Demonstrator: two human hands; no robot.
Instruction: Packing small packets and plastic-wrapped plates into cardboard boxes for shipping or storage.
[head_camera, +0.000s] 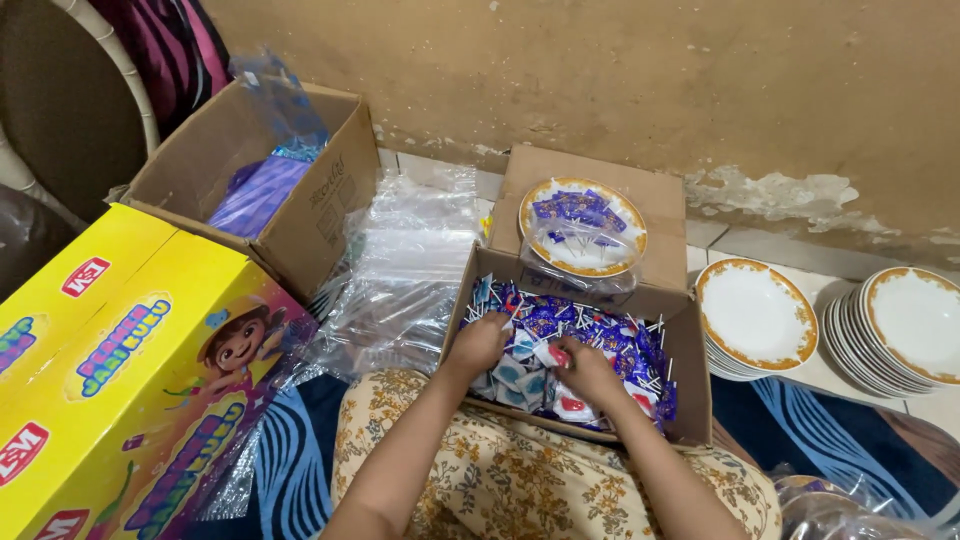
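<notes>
Both of my hands reach into a small open cardboard box (690, 400) full of blue and white wrapped lollipops (585, 328) with white sticks. My left hand (478, 343) is closed around several lollipops at the left side of the pile. My right hand (588, 368) digs into the middle, fingers closed on a wrapped lollipop with a red spot. Behind the box, on its open flap, sits a gold-rimmed plate (583, 228) holding a clear bag with several lollipops.
A pile of clear plastic bags (405, 270) lies left of the box. Further left stand a larger open carton (260, 180) and a yellow printed box (130, 370). Two stacks of gold-rimmed white plates (757, 318) (905, 330) sit at the right by the wall.
</notes>
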